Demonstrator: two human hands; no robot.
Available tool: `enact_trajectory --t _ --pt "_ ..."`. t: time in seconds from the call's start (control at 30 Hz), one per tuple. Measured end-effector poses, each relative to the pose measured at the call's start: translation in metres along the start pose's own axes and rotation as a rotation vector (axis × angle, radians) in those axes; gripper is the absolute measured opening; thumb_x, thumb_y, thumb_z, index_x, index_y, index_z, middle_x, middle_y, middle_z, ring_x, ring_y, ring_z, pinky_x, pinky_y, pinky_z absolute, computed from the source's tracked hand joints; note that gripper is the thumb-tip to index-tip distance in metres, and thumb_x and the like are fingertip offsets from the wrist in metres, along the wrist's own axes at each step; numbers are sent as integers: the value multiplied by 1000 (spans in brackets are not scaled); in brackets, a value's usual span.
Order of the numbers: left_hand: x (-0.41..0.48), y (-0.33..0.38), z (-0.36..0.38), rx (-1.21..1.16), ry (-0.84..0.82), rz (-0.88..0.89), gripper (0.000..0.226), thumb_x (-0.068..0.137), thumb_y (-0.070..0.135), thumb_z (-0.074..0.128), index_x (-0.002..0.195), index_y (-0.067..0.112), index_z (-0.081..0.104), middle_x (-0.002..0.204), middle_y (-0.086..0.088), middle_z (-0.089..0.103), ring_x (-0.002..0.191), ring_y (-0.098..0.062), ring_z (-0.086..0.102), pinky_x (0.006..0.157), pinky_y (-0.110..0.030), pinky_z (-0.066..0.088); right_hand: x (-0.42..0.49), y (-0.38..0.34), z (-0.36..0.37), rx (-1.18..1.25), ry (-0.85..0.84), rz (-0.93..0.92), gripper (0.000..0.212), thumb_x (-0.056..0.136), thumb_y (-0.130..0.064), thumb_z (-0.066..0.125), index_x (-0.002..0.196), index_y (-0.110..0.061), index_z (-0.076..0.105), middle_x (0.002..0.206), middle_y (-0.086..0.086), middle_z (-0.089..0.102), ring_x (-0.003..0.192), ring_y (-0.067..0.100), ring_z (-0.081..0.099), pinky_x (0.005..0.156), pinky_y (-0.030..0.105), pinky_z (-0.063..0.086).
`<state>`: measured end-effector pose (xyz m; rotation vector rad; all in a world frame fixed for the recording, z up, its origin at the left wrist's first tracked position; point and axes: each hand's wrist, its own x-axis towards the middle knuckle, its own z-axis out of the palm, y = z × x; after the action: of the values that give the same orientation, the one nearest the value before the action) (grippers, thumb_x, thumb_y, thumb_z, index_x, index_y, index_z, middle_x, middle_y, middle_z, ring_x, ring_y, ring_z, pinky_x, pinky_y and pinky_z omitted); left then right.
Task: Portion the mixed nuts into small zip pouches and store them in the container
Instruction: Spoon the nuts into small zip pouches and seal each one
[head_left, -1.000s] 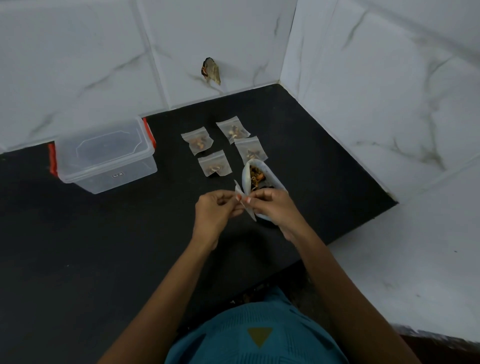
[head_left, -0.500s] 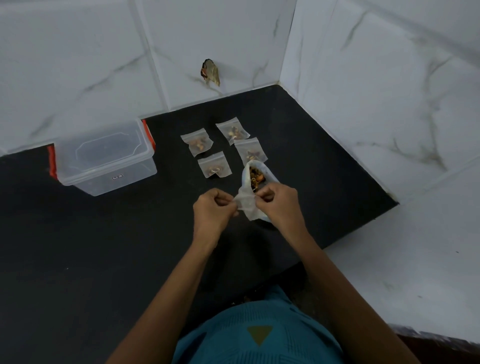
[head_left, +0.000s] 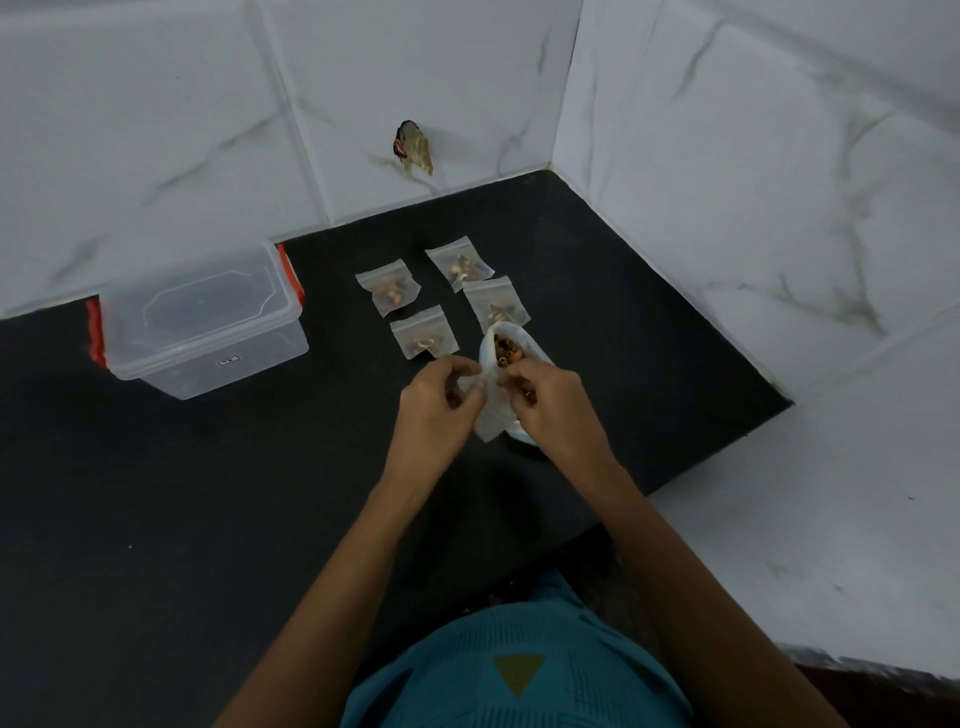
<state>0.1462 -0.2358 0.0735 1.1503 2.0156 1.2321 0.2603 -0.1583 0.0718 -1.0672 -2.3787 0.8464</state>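
Head view: left hand (head_left: 435, 411), right hand (head_left: 557, 406) pinch pouch (head_left: 491, 422), mouth away.

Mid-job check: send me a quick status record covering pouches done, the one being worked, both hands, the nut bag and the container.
done: four filled pouches, flat on the counter
in work: fifth pouch, no nuts visible inside
left hand: pinches the fifth pouch near its top
right hand: pinches the same top from the other side
nut bag: open, nuts showing, just behind the hands
container: far left, lid on, no pouches visible inside
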Motion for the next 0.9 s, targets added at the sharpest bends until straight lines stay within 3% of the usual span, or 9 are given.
enact_trajectory --t 0.1,0.17,0.23,0.3,0.4,0.5,0.7,0.83,0.9 --pt "1 -9 1 34 -162 107 65 73 43 72 128 21 45 130 -1 47 119 -14 43 95 -24 40 1 -2 -3 61 -2 -4 23 89 -4 55 110 -2 64 111 12 65 103 19 61 92 31 49" --pt "1 -13 3 101 -241 178 90 63 39 81 138 19 34 142 -3 35 132 -14 28 108 -31 25 1 -3 -7 71 13 -10 22 88 -2 56 108 -2 65 110 12 65 103 17 60 92 26 47" --pt "1 -14 6 174 -209 222 101 61 29 84 142 12 26 146 -4 30 130 -6 19 110 -25 15 2 -4 -9 89 33 -24 20 86 0 56 103 -1 68 106 11 66 98 11 58 90 22 45" --pt "2 -14 11 212 -154 251 105 58 35 84 142 10 25 144 -4 31 125 -2 18 106 -19 11 2 -4 -10 87 14 -36 18 85 0 57 99 -1 69 105 9 66 95 6 54 88 19 45" --pt "2 -16 20 160 -109 253 97 60 39 80 138 9 32 134 1 38 120 -3 27 103 -23 20 1 -4 -9 61 -31 -31 17 85 -3 60 99 -1 69 108 7 63 96 8 56 84 13 43" --pt "2 -19 26 134 -80 259 85 66 25 81 135 10 34 131 -5 43 115 -3 31 101 -32 34 0 -4 -9 66 -82 19 26 82 -8 65 108 -4 65 116 5 60 102 12 57 92 22 46" --pt "-5 -20 35 91 -67 260 75 70 19 78 131 6 38 120 7 38 113 -3 32 105 -55 32 -2 -6 -12 103 -110 86 38 77 -14 72 113 -5 62 117 7 59 104 15 57 95 31 47" --pt "-2 -21 36 19 14 229 57 69 20 77 117 6 50 103 22 40 103 -8 47 99 -56 38 -2 -6 -10 152 -67 115 26 76 -11 73 100 -5 65 106 6 63 94 13 60 88 29 50" --pt "0 -21 34 -19 34 217 51 70 30 72 112 9 53 100 26 42 99 2 48 100 -56 37 -3 -6 -10 197 -22 145 17 78 -5 69 94 -3 65 100 8 65 87 9 61 81 20 52"
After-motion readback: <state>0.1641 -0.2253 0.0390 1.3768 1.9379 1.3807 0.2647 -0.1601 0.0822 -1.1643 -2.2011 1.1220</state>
